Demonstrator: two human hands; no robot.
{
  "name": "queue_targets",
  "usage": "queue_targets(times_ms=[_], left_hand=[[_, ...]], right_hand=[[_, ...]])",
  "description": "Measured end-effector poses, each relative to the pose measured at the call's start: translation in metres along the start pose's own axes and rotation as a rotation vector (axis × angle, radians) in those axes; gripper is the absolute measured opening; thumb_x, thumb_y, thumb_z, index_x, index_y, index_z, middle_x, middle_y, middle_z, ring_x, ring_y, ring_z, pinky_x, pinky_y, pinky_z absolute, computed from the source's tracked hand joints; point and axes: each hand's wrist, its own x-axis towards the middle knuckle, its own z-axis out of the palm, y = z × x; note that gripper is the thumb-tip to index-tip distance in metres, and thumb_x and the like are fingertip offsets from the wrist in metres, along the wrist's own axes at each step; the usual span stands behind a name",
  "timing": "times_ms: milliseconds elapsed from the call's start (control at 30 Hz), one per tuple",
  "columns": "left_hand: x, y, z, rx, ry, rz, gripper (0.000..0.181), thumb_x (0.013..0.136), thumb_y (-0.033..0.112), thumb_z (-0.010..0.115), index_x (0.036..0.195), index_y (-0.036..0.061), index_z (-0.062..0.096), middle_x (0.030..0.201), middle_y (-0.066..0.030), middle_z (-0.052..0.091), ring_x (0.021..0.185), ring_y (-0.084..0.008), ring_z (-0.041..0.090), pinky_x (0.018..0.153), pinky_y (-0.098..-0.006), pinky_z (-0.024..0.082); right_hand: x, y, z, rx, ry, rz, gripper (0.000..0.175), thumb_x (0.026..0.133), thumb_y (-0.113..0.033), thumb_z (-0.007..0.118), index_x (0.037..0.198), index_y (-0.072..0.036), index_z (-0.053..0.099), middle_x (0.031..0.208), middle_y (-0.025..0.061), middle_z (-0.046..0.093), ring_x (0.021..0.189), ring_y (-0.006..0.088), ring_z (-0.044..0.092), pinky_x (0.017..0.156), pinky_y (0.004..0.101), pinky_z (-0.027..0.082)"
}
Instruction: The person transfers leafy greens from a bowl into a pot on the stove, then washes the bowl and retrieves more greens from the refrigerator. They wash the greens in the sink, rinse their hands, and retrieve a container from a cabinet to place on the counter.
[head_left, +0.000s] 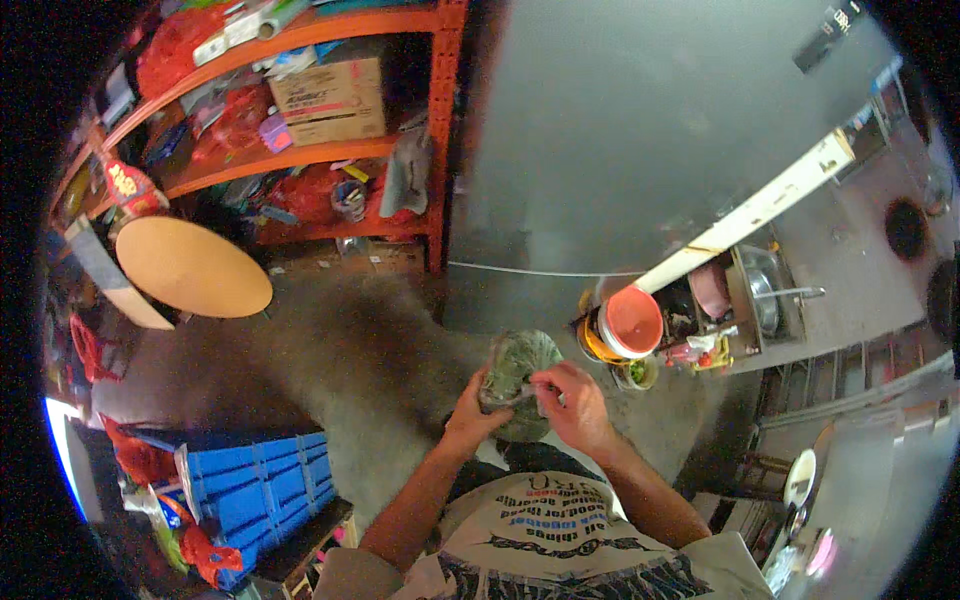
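Before my body is a clear plastic bag (529, 352) with something green inside, perhaps leafy vegetables. My left hand (472, 412) grips the bag's near left side, thumb toward me and fingers around the far side. At the right of the bag, my right hand (574, 405) pinches a bit of its plastic between thumb and fingertips. What exactly lies under the right fingers is hidden. Another rounded greenish shape shows below the hands, too blurred to name.
An orange metal shelf (442, 112) with a cardboard box (330, 101) stands ahead left. A round tabletop (193, 266) leans nearby. Right ahead are a red basin (634, 321) on a bucket and a tub of greens (637, 371), beside a sink (761, 289). Blue crates (259, 487) stand left.
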Motion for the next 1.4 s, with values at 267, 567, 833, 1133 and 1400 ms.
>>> queue_targets(times_ms=[267, 567, 833, 1133, 1400], left_hand=[[0.009, -0.004, 0.084, 0.182, -0.133, -0.007, 0.086, 0.074, 0.004, 0.076, 0.147, -0.0028, 0.032, 0.133, -0.0129, 0.056, 0.122, -0.0219, 0.052, 0.104, -0.0342, 0.040], [0.031, -0.070, 0.256, 0.226, -0.571, -0.297, 0.078, 0.079, 0.007, 0.068, 0.148, 0.0006, 0.034, 0.138, -0.0127, 0.053, 0.127, -0.0249, 0.050, 0.110, -0.0363, 0.036], [0.033, -0.152, 0.458, 0.291, -0.644, -0.234, 0.068, 0.080, 0.001, 0.057, 0.146, 0.0026, 0.039, 0.143, -0.0112, 0.048, 0.130, -0.0228, 0.047, 0.111, -0.0344, 0.035], [0.066, -0.192, 0.631, 0.126, -0.861, -0.472, 0.069, 0.075, 0.008, 0.051, 0.143, 0.0005, 0.041, 0.139, -0.0140, 0.052, 0.126, -0.0243, 0.052, 0.108, -0.0361, 0.041], [0.170, -0.242, 0.754, 0.199, -1.064, -0.519, 0.072, 0.075, 0.010, 0.056, 0.145, 0.0025, 0.041, 0.140, -0.0140, 0.051, 0.128, -0.0242, 0.050, 0.110, -0.0369, 0.038]], right_hand=[[-0.065, 0.056, -0.056, 0.164, 0.118, 0.187, 0.013, 0.084, -0.001, 0.067, 0.095, -0.003, 0.061, 0.086, 0.0075, 0.059, 0.078, 0.0212, 0.061, 0.071, 0.0321, 0.049], [-0.220, 0.170, -0.166, 0.839, 0.596, 0.482, 0.007, 0.094, -0.005, 0.060, 0.097, -0.003, 0.054, 0.094, 0.0046, 0.063, 0.083, 0.0128, 0.061, 0.077, 0.0281, 0.051], [-0.366, 0.243, -0.288, 0.790, 0.731, 0.590, 0.007, 0.096, -0.009, 0.060, 0.099, -0.002, 0.058, 0.090, 0.0037, 0.062, 0.081, 0.0124, 0.062, 0.076, 0.0286, 0.052], [-0.452, 0.289, -0.416, -0.052, 0.470, 0.499, 0.031, 0.082, 0.001, 0.064, 0.111, -0.009, 0.068, 0.100, 0.0126, 0.068, 0.093, 0.0296, 0.067, 0.079, 0.0402, 0.052], [-0.457, 0.422, -0.507, -0.013, 0.509, 0.595, 0.016, 0.088, -0.005, 0.060, 0.103, -0.005, 0.067, 0.096, 0.0154, 0.067, 0.089, 0.0342, 0.066, 0.075, 0.0412, 0.053]])
